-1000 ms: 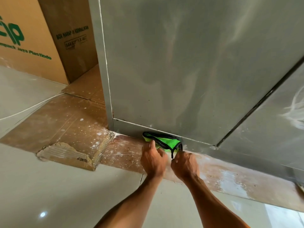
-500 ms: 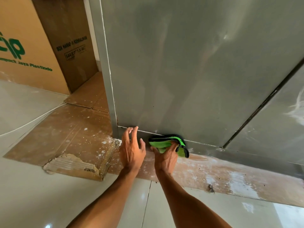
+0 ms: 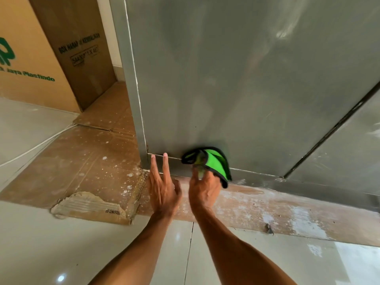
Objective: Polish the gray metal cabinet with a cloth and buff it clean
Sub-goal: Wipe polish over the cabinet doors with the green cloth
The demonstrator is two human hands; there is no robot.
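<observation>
one cloth pinched in right hand fingers, at cabinet base.

My right hand motion-blurred, fingertips hidden in green black-edged cloth. Tall gray metal cabinet cut off at top and right edges. Far left, tan cardboard box with green lettering cropped; logo incomplete. Boxed print on darker brown cardboard box unreadable. Near right, small dark speck: cannot identify.
</observation>
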